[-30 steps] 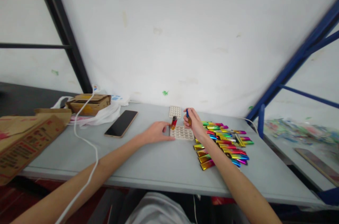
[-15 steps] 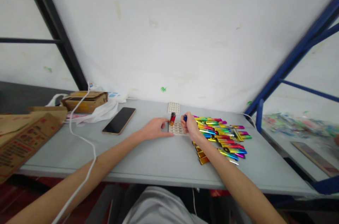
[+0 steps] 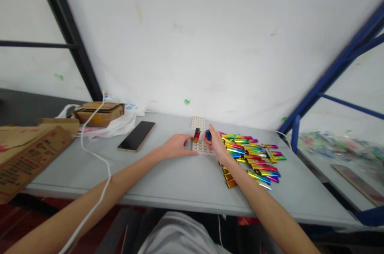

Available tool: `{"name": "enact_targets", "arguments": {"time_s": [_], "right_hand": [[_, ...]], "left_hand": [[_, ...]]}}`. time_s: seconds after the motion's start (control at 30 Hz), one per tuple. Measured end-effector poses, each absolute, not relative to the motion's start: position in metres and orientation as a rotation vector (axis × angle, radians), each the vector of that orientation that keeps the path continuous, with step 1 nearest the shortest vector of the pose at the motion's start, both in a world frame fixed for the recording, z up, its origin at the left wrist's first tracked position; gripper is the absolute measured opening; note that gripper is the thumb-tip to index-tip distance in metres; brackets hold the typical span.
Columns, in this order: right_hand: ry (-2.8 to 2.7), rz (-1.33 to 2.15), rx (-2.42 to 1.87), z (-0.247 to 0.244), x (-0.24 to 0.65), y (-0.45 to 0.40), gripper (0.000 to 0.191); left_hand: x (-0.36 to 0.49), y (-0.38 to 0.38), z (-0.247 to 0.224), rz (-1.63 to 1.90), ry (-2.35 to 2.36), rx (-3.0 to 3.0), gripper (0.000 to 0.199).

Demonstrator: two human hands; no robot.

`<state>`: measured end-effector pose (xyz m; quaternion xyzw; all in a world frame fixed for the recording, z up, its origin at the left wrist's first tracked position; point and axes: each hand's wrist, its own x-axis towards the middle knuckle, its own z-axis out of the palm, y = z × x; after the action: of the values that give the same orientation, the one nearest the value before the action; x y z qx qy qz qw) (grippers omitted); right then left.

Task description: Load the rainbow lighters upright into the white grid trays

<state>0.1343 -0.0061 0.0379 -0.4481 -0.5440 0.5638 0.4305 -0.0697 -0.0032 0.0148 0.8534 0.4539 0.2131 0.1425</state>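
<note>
The slim red-and-orange lighter with a dark top (image 3: 196,135) stands upright, leaning slightly, at the far left corner of the near white gridded tray (image 3: 204,149) on the grey bench (image 3: 186,184). The left hand (image 3: 175,146) is spread, thumb and fingers apart beside the tray's left edge; whether its tips press on the tray, I cannot tell. The right hand (image 3: 216,144) is curled closed, pinching a dark blue lighter (image 3: 208,135) over the tray.

The main risk is a knock: the pinched piece is close enough that a sideways drift could topple the standing one. Pressing down off-centre could miss a cell or tip the tray if it is poorly braced. The right forearm lies over the loose pile of shiny multicoloured lighters (image 3: 259,162), so a low sweep could scatter some.
</note>
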Motion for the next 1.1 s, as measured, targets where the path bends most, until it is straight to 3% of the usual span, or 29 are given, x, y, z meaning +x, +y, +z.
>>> {"name": "enact_targets", "arguments": {"time_s": [0.23, 0.53, 0.77, 0.87, 1.0, 1.1], "right_hand": [[-1.419, 1.304, -1.124, 0.033, 0.137, -0.001, 0.067], [-1.357, 1.210, -1.199, 0.030, 0.139, -0.004, 0.043], [-1.416, 1.237, -1.115, 0.031, 0.140, -0.002, 0.060], [-1.631, 0.992, -1.064, 0.032, 0.142, -0.004, 0.061], [-1.951, 0.440, -1.021, 0.037, 0.144, -0.010, 0.044], [-2.071, 0.248, -0.943, 0.038, 0.145, -0.011, 0.038]], "left_hand": [[-0.070, -0.004, 0.015, 0.627, 1.293, 2.465, 0.070], [-0.070, -0.003, 0.014, 0.630, 1.301, 2.446, 0.070], [-0.070, -0.003, 0.014, 0.626, 1.299, 2.455, 0.069], [-0.070, -0.003, 0.015, 0.624, 1.294, 2.463, 0.068], [-0.069, -0.005, 0.016, 0.618, 1.306, 2.459, 0.067], [-0.069, -0.005, 0.015, 0.627, 1.321, 2.451, 0.066]]}}
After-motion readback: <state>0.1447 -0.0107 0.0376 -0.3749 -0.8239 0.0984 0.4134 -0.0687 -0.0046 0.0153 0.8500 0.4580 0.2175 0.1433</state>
